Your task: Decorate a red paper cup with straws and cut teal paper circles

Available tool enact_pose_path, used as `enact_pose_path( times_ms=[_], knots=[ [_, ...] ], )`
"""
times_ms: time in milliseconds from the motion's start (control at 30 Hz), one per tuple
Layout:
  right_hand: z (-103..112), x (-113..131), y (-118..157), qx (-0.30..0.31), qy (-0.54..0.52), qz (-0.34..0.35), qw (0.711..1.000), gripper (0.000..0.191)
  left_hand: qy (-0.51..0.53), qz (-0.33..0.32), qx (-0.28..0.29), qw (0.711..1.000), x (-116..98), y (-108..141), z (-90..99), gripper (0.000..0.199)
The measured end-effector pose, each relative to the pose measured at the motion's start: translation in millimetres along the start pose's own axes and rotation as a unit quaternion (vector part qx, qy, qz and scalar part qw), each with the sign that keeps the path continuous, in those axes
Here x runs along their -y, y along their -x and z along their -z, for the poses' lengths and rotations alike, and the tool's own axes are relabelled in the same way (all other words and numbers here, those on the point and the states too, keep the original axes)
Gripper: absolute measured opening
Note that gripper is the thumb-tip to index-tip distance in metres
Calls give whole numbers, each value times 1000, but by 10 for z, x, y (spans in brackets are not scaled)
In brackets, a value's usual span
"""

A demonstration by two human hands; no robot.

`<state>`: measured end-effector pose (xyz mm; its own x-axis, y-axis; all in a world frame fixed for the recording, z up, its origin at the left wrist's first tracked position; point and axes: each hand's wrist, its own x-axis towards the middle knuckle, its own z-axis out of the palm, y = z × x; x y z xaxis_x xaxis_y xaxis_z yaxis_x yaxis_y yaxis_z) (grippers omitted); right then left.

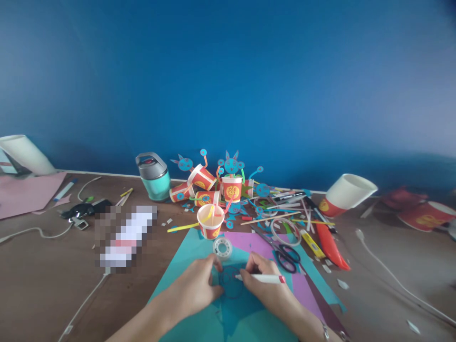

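My right hand (265, 280) is closed around a white marker (266, 278) with a red end, its tip low over a round blue paper piece (232, 283). Red lines, roughly circular, are drawn on that piece, which lies on turquoise paper (181, 266). At the piece's left edge, my left hand (195, 285) grips it between thumb and forefinger. A roll of clear tape (223, 248) lies just beyond the fingers. Further back stands a paper cup (210, 222) with yellow and pink straws. Black-handled scissors (285, 256) rest right of the right hand.
Behind are several red cups with straw arms, one with a blue paper head (232, 165). A turquoise flask (155, 178) stands left of them. Pens and straws clutter the right, near a red-orange cutter (329, 244) and a white cup stack (347, 194). A cable (399, 278) crosses the table.
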<state>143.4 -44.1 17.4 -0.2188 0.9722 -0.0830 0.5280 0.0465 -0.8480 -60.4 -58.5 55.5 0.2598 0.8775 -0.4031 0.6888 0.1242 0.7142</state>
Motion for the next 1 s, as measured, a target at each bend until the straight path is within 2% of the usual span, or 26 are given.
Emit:
enact_pose_path(
  times_ms=[233, 433, 700, 1000],
  knots=[
    [6, -10, 2, 3, -3, -5, 1000, 21, -1, 2, 2, 1000, 1, 1, 3, 32],
    [-15, -41, -13, -28, -25, -11, 999, 19, -12, -5, -3, 1000, -16, 7, 12, 32],
    [24, 39, 9, -11, -9, -11, 1000, 19, -8, 7, 2, 1000, -35, 15, 26, 31],
    [11, -23, -1, -5, -7, -5, 1000, 19, -5, 2, 2, 1000, -22, 10, 18, 31]
  ],
)
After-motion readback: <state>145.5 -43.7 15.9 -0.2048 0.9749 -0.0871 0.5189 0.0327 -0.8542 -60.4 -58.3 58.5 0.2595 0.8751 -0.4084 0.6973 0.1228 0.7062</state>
